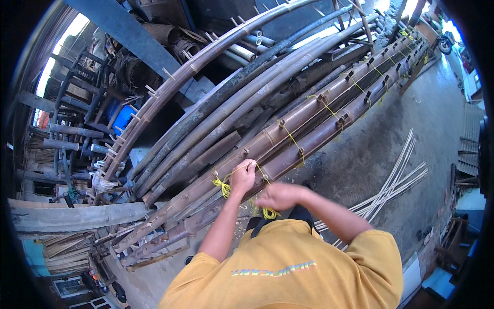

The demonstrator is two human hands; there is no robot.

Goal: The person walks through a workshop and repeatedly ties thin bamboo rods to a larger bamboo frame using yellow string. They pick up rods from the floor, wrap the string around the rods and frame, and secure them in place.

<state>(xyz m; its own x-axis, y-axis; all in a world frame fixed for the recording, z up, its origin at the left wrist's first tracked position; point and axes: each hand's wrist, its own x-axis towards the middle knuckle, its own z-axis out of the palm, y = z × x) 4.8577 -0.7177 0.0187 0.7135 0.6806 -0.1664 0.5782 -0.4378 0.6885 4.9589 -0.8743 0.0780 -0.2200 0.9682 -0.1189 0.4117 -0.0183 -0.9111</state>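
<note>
Two long brown bamboo poles, the upper pole (267, 138) and the lower pole (278, 164), run side by side with short pegs (282, 123) standing out of them. Yellow cord (293, 138) is laced from peg to peg across both. My left hand (243, 177) is closed on the cord over the upper pole, beside a hanging yellow cord bundle (223, 187). Just right of it and nearer to me, my right hand (280, 196) is curled, slightly blurred, at the lower pole. A second yellow bundle (269, 212) hangs below its fingers, which seem to hold the cord.
Beyond the poles lie more bamboo lengths (221, 103) and a curved pegged bamboo piece (193, 66). Thin pale strips (391, 180) lie crossed on the concrete floor (355, 154) at right. A wooden rack (77, 77) and a blue container (123, 119) stand at far left.
</note>
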